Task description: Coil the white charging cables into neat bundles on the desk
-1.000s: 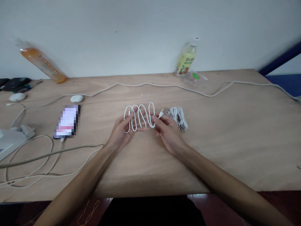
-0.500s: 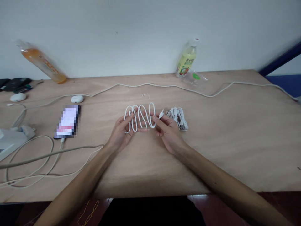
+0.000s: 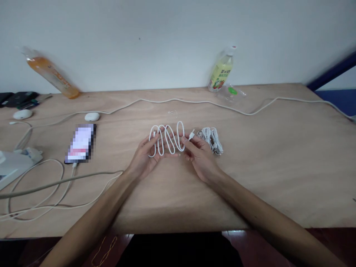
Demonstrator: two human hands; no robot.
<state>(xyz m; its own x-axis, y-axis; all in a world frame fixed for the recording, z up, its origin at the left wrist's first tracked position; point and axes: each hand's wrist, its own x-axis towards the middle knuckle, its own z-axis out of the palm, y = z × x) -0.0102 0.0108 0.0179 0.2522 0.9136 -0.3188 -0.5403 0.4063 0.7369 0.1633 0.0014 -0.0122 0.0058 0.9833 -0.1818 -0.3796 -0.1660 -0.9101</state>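
White cable is strung between both hands in loose zigzag loops, so I'd call it about halfway. Left hand pins one end under its thumb, fingers spread beneath the loops; right hand pinches just below the USB plug. Loops aren't squeezed together or tied yet. Bundled cables right beside the right hand look finished, tiny white tie beyond both hands.

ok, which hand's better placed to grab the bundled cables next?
Probably right: the right hand is close by the bundled cables; the left hand is farther off. Both hold the looped cable.
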